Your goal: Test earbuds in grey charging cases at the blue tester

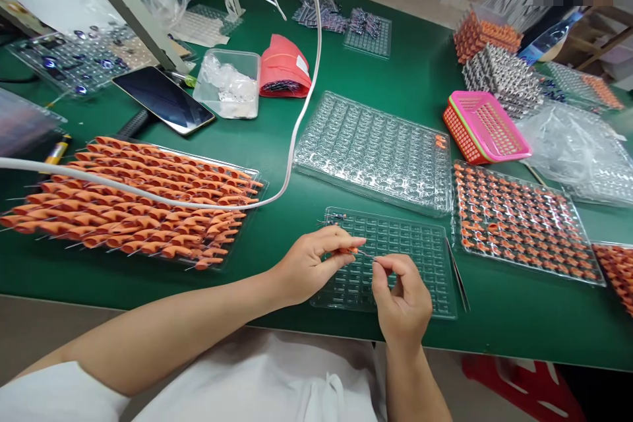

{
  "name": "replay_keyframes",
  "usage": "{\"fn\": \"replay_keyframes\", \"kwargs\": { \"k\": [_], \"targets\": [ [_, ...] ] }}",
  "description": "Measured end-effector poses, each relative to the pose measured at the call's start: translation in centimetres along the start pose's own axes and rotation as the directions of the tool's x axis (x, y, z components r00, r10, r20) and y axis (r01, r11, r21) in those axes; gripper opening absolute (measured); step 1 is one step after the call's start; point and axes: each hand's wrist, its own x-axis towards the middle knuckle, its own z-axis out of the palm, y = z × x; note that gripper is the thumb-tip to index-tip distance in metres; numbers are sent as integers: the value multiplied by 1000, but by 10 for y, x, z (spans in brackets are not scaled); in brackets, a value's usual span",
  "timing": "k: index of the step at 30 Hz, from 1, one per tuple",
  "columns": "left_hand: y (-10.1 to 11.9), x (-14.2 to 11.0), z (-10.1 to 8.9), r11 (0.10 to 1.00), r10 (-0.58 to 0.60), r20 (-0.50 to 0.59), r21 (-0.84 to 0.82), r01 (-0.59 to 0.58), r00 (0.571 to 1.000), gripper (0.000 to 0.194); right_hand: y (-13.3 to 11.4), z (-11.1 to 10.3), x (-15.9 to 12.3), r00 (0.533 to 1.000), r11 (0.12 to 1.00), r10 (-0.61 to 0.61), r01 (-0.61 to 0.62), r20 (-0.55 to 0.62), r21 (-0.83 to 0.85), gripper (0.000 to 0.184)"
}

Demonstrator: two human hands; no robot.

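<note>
Between the fingers of my left hand (316, 264) is a small orange plastic part (350, 250), mostly hidden by the fingertips. A thin wire (366, 254) runs from it to my right hand (403, 300), whose thumb and forefinger pinch its end. Both hands are closed and hover above a clear compartment tray (425, 264). A few small wired pieces (336, 216) lie at that tray's far left corner. Along its right side rest metal tweezers (459, 277), touched by neither hand.
Orange parts with wires fill a tray (148, 204) at left, crossed by a white cable (291, 151). Beyond my hands lies a larger clear tray (370, 148). At right are a filled tray (524, 224) and a pink basket (489, 125). A phone (163, 99) lies back left.
</note>
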Motion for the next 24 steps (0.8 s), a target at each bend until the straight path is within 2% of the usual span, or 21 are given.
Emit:
{"fn": "replay_keyframes", "kwargs": {
  "k": [8, 15, 24],
  "targets": [
    [-1, 0, 2, 998, -38, 1, -42, 38, 999, 28, -1, 0, 1, 1000, 998, -26, 26, -4, -57, 14],
    [-3, 1, 1, 995, -89, 4, -51, 89, 996, 30, -2, 0, 2, 995, 992, -96, 93, -25, -85, 15],
    [-6, -1, 2, 987, -118, 13, -108, 119, 993, 28, 1, 0, 2, 999, 998, -45, 45, 3, -41, 14]
  ]
}}
